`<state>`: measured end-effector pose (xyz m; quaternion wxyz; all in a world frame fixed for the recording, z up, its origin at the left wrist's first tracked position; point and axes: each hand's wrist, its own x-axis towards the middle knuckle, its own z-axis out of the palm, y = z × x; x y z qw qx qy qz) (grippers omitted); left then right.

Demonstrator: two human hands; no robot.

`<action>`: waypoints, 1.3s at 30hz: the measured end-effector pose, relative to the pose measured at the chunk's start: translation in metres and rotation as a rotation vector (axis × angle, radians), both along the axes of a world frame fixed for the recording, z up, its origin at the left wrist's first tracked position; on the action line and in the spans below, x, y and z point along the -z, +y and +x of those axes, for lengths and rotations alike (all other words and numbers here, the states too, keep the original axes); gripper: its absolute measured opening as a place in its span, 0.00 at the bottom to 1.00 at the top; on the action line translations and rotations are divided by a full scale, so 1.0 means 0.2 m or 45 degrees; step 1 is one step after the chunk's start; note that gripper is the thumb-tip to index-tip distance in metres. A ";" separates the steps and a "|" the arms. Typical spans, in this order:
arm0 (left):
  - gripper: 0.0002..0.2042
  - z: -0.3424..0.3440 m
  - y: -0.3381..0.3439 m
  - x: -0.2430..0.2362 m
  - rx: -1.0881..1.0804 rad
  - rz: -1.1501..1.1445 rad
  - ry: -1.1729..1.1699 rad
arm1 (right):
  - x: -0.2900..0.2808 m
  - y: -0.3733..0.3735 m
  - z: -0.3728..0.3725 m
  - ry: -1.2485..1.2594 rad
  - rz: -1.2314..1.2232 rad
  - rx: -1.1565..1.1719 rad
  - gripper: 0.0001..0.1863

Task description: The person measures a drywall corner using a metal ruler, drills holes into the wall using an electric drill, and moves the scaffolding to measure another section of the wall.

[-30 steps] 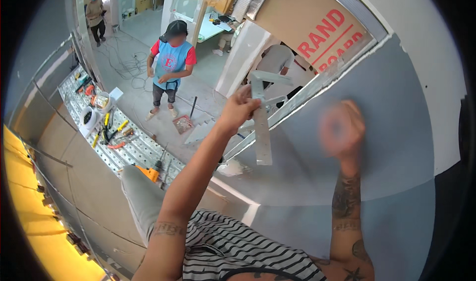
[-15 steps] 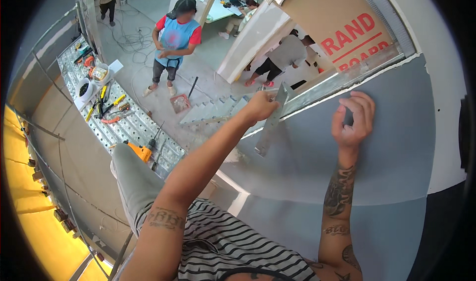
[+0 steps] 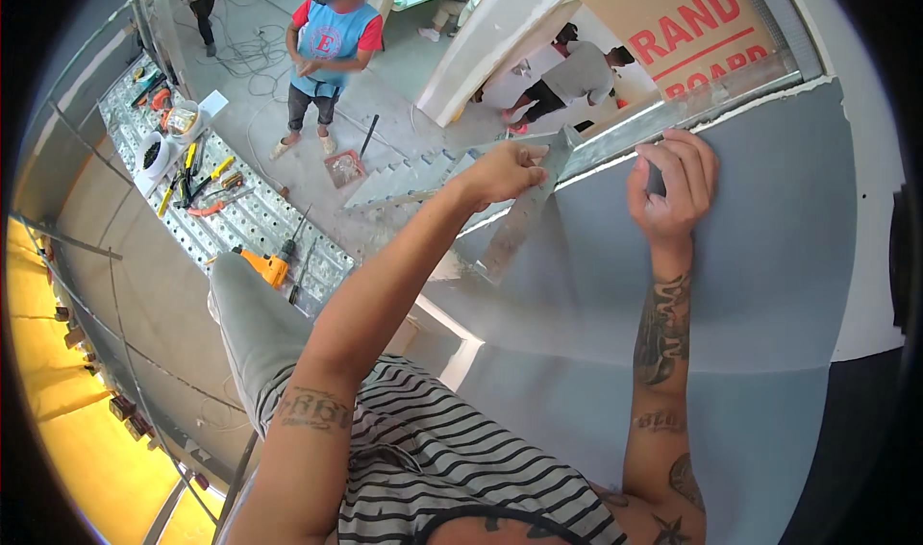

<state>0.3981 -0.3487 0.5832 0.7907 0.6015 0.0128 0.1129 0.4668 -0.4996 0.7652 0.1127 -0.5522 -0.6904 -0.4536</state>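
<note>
My left hand [image 3: 505,172] grips the top of a metal square [image 3: 524,220] and holds it flat against a grey wall board [image 3: 760,266], its blade hanging down and to the left. My right hand [image 3: 673,194] is closed around a small dark tool [image 3: 655,178] at the board's upper edge, just below a metal track [image 3: 673,112]. The two hands are about a hand's width apart. What kind of tool the right hand holds cannot be made out.
Far below to the left lies a perforated metal platform [image 3: 260,223] with hand tools, a white bucket [image 3: 154,153] and an orange drill [image 3: 264,268]. A person in a blue apron [image 3: 332,45] stands on the floor, another crouches [image 3: 567,74]. A brown sheet [image 3: 673,16] leans above.
My right hand has risen to the board's upper edge and settled there. My left hand, still holding the square, has shifted right and pressed it against the board.
</note>
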 end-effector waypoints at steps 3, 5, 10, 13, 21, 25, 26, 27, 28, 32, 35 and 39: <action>0.24 0.01 0.01 0.01 -0.045 -0.009 0.012 | 0.00 0.00 0.00 -0.012 0.013 -0.017 0.05; 0.25 0.01 0.00 0.01 -0.041 0.019 0.003 | 0.00 -0.01 0.00 -0.011 0.012 -0.025 0.05; 0.27 0.00 0.02 -0.02 0.030 0.101 -0.019 | -0.03 -0.02 -0.01 0.010 0.060 -0.066 0.05; 0.28 -0.01 0.03 -0.02 0.010 0.113 0.028 | -0.08 0.02 -0.05 0.035 -0.036 -0.104 0.07; 0.28 0.04 0.02 -0.05 0.052 0.177 0.043 | 0.06 0.67 0.14 0.349 -1.291 1.027 0.17; 0.29 0.03 0.03 -0.02 0.009 0.177 0.056 | 0.17 0.87 0.23 0.272 -1.335 1.638 0.20; 0.29 0.01 0.04 -0.03 -0.013 0.176 0.058 | 0.16 0.88 0.18 0.260 -1.335 1.617 0.20; 0.29 -0.01 0.05 -0.03 -0.025 0.176 0.060 | 0.16 0.86 0.13 0.208 -1.451 1.590 0.21; 0.30 -0.02 0.05 -0.04 -0.035 0.174 0.061 | 0.15 0.86 0.09 0.153 -1.568 1.562 0.21; 0.30 -0.05 0.04 -0.06 -0.010 0.156 0.118 | 0.16 0.78 0.16 0.277 -1.395 1.633 0.18; 0.30 -0.02 0.02 -0.09 0.047 0.232 0.100 | 0.24 0.66 0.48 0.444 -1.219 1.642 0.23; 0.28 0.00 0.02 -0.05 -0.005 0.093 0.115 | 0.29 0.76 0.50 0.375 -1.459 1.786 0.25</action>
